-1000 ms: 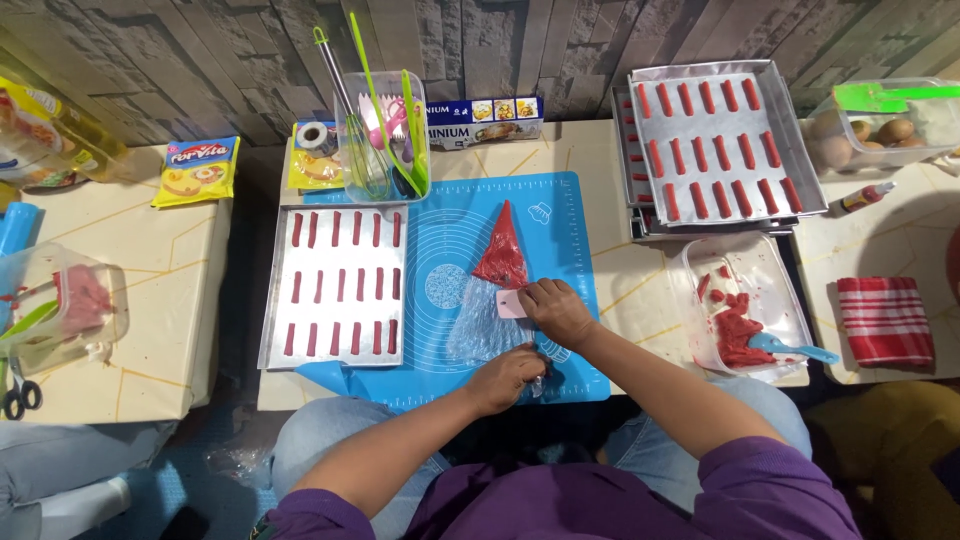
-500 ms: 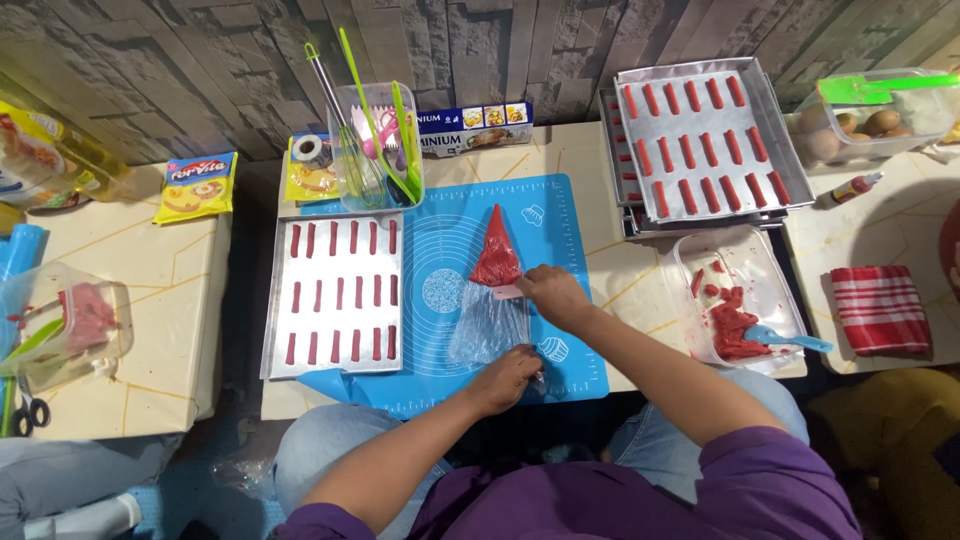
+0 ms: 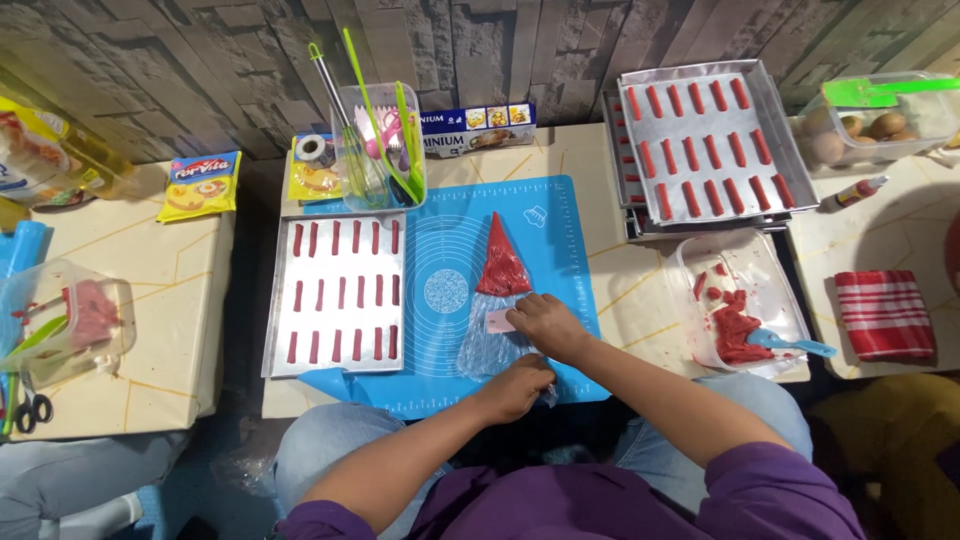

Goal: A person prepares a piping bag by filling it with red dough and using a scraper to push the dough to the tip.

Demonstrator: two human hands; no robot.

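Observation:
A clear piping bag point(image 3: 500, 270) with red batter packed toward its tip lies flat on a blue silicone mat point(image 3: 560, 230). My right hand point(image 3: 545, 325) presses a small pale scraper card against the bag's middle. My left hand point(image 3: 515, 388) pinches the bag's empty open end at the mat's near edge. Left of the mat a metal baking tray point(image 3: 335, 295) carries several rows of short red piped strips.
More trays of red strips point(image 3: 700, 140) are stacked at the back right. A clear tub of red batter with a blue spatula point(image 3: 740, 305) stands right of the mat. A utensil holder point(image 3: 380, 150), foil box, striped cloth point(image 3: 885, 315) and egg container point(image 3: 865, 125) surround the work area.
My right hand has slid the scraper a little down the bag toward me. The camera view shifted slightly. My left hand stays on the bag's end.

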